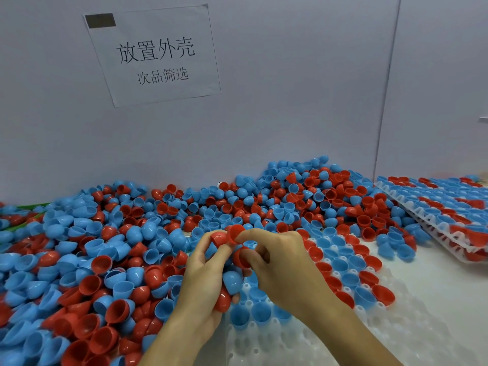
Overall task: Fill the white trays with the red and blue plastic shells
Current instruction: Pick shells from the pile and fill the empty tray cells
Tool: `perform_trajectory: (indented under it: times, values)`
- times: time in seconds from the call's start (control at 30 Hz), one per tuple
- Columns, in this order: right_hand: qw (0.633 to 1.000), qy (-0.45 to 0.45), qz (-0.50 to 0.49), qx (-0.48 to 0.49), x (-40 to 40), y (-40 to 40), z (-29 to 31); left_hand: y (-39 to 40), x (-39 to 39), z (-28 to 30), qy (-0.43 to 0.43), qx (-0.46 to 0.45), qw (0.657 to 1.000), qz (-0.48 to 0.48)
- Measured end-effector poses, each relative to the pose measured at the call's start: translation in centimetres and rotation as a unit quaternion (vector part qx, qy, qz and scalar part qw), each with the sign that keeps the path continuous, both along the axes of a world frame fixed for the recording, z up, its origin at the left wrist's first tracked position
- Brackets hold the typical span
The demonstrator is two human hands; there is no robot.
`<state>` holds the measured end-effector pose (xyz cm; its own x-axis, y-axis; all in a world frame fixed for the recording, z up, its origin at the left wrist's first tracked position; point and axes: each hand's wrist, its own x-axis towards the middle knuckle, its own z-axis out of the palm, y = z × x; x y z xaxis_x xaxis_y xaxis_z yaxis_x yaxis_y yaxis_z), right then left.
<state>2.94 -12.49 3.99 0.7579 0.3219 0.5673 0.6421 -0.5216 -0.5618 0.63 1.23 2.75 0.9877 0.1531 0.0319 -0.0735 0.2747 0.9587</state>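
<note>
We hold both hands together above the near white tray [396,326]. Our left hand [203,281] is curled around a cluster of shells: a blue shell [233,282] and a red shell [223,299] rest in the palm, and its thumb and fingers pinch another red shell [219,238] at the top. Our right hand [280,262] pinches a red shell [235,232] between thumb and forefinger, touching the left hand's top shell. The tray's far rows already carry red and blue shells; its near pockets are bare. The loose shell pile [105,247] covers the table to the left and behind. Filled trays [449,215] are stacked at far right. A paper sign [155,56] is fixed to the wall.
</note>
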Motion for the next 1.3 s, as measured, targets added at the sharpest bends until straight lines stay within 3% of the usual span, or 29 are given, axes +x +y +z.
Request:
perform_trajectory:
  times: [0.5,0.83,1.07,1.3]
  values:
    - [0.988,0.108,0.019,0.112,1.1,-1.6,1.1,-0.1,0.0,0.2,0.024,-0.018,0.999,0.015]
    - [0.989,0.107,-0.067,-0.075,0.8,-10.4,2.8,-0.4,0.0,-0.2,0.026,-0.02,0.999,0.003]
    - [0.954,0.158,-0.164,-0.194,1.0,-18.0,2.9,-0.4,0.2,-0.4,0.026,-0.022,0.999,0.005]
    - [0.912,0.231,-0.174,-0.292,1.0,-20.7,1.6,-0.3,0.2,-0.5,0.026,-0.021,0.999,0.006]
